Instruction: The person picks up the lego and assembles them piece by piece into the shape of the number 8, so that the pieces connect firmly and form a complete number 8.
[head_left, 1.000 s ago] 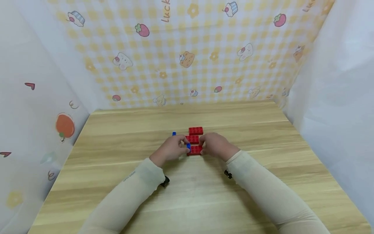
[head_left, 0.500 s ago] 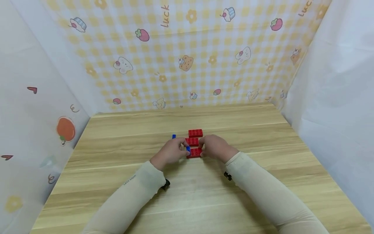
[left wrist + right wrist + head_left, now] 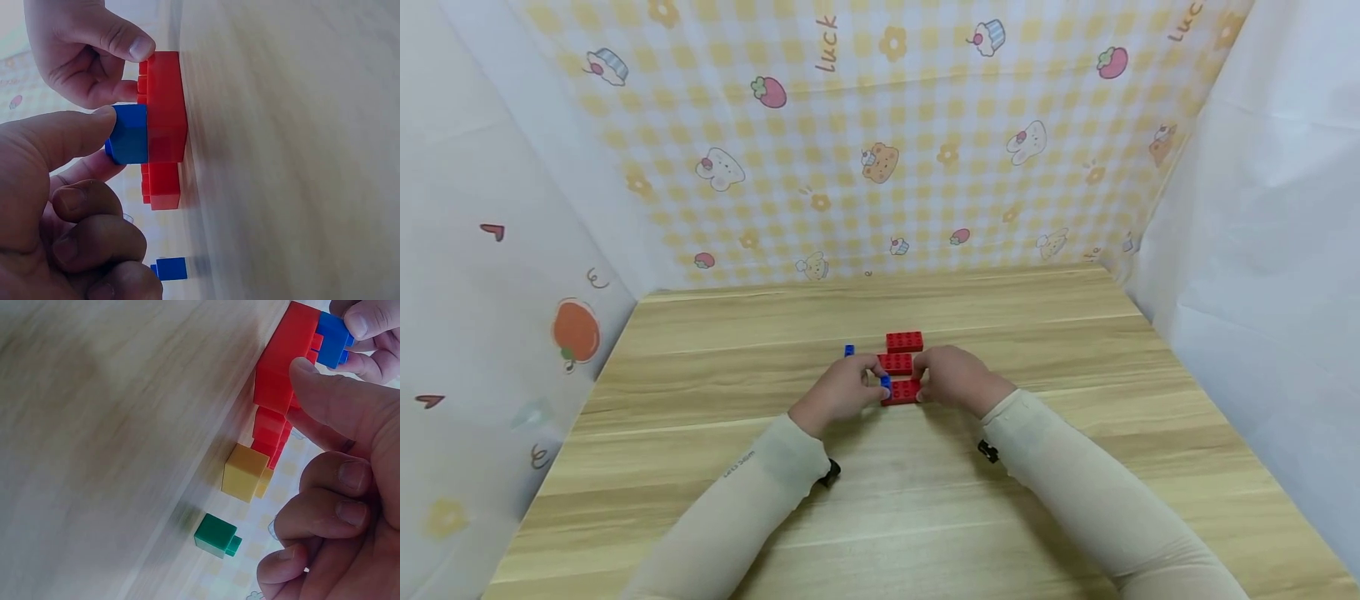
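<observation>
My left hand [image 3: 842, 387] pinches a small blue building brick [image 3: 131, 134] between thumb and index finger. That brick sits against the studs at the left end of the nearest red brick [image 3: 904, 392]; whether it is fully pressed on I cannot tell. At the red brick's other end, my right hand [image 3: 958, 381] grips it with thumb and forefinger. The remaining fingers of both hands are curled in. Behind lie a second red brick [image 3: 897, 363], partly covered by the left fingers, and a third red brick [image 3: 904, 342].
Another small blue brick [image 3: 171, 269] stands beyond the left hand. In the right wrist view, a yellow brick [image 3: 244, 474] and a green brick [image 3: 215, 534] stand past the red ones; the right hand hides them from the head camera. Patterned cloth [image 3: 880, 200] closes the table's back.
The head view has tilted slightly, so the whole scene sits a little lower in the picture. Both hands keep their hold on the bricks, with no clear movement.
</observation>
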A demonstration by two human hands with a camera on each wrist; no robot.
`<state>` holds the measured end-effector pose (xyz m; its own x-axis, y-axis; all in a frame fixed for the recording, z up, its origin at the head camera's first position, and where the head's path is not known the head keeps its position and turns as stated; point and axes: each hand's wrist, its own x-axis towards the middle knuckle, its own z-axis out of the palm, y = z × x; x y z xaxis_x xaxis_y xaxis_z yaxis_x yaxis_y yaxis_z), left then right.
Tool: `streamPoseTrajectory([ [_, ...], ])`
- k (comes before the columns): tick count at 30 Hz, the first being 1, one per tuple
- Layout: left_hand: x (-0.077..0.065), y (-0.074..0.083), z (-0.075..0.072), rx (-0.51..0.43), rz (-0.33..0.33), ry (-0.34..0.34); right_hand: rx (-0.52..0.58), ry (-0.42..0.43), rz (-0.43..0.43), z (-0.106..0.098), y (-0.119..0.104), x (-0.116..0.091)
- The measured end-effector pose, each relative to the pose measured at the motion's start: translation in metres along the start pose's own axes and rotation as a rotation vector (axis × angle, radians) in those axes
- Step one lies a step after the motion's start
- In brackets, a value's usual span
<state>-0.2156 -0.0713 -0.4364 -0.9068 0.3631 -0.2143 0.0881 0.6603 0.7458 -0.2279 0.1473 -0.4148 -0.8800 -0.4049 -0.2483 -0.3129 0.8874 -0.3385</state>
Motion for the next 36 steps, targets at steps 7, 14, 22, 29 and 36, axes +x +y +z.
streamPoseTrajectory([
  [7,-0.002,0.001,-0.001,-0.005,0.005,-0.003,0.051,-0.006,-0.021,-0.001,0.003,-0.001],
  [14,-0.002,0.002,-0.001,0.003,-0.011,-0.003,0.109,0.016,-0.039,-0.009,0.012,-0.005],
  [22,-0.002,0.005,-0.001,-0.005,-0.023,0.002,0.174,0.078,-0.022,-0.023,0.028,-0.008],
  [29,-0.002,0.004,0.0,-0.019,-0.022,-0.003,0.233,0.093,0.038,-0.029,0.039,-0.007],
  [36,-0.004,0.005,-0.001,-0.026,-0.026,-0.002,0.199,0.105,0.073,-0.034,0.049,-0.003],
])
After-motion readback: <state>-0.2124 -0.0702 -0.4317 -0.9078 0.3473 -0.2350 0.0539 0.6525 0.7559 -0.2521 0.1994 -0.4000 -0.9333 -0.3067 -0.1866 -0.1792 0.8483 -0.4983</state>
